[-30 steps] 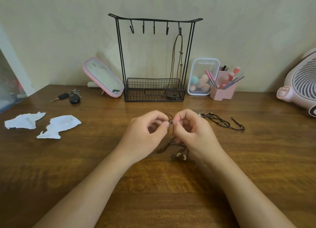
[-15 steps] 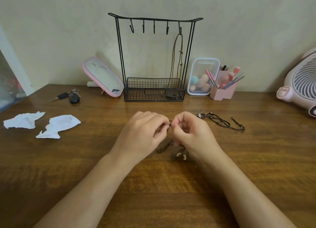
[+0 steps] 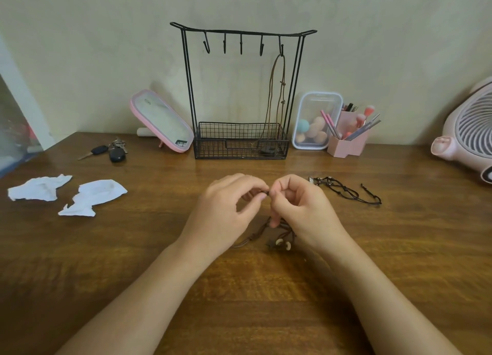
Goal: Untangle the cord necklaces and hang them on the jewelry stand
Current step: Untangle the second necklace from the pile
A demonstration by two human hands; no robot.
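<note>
Since a second ago the left hand (image 3: 226,213) has rolled knuckles-up, hiding its thumb, while everything else on the counter (image 3: 80,261) lies as it did. Toward the left edge sit two crumpled white paper scraps (image 3: 93,196), with keys (image 3: 113,151) nearer the back edge. At the middle of the back edge stands the black wire jewelry stand (image 3: 241,148). One tan cord necklace (image 3: 277,93) already hangs from its rightmost hook, and the other four hooks are bare. In front of it, mid-counter, the left hand's grip pinches a strand of the brown cord necklace (image 3: 277,238) at the fingertips. It meets the right hand (image 3: 303,211), whose grip pinches the same spot with its other fingers curled. Below them the rest of that necklace trails onto the counter in a loose tangle with pale beads. Further right, a little apart from the right hand, a black cord necklace (image 3: 346,193) lies untouched. The cords look light, limp and thin, and likely to snag on their knots, so holding close beside a knot and teasing gently seems best. The pinched spot is hidden between the fingers, and the number of tangled strands is hard to make out.
</note>
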